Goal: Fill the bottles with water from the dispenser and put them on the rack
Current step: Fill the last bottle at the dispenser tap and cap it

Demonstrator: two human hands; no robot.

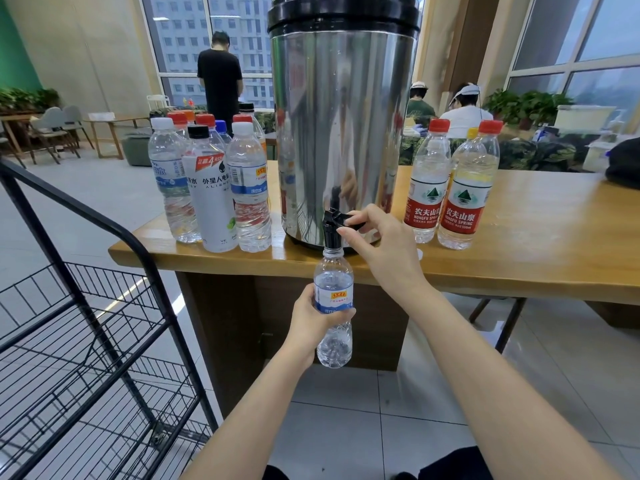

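Observation:
A tall steel water dispenser (341,116) stands on the wooden table (540,244), its black tap (332,225) hanging over the front edge. My left hand (313,322) grips a clear uncapped bottle (333,306) with a blue and white label, its mouth right under the tap spout. Water sits in the bottle's lower part. My right hand (375,242) pinches the tap's black lever. A black wire rack (79,341) stands at the left, its shelves bare in view.
Several capped bottles (211,181) cluster left of the dispenser. Three bottles with red labels (459,188) stand to its right. A dark object (623,164) lies at the table's far right. People stand and sit behind, near chairs and plants.

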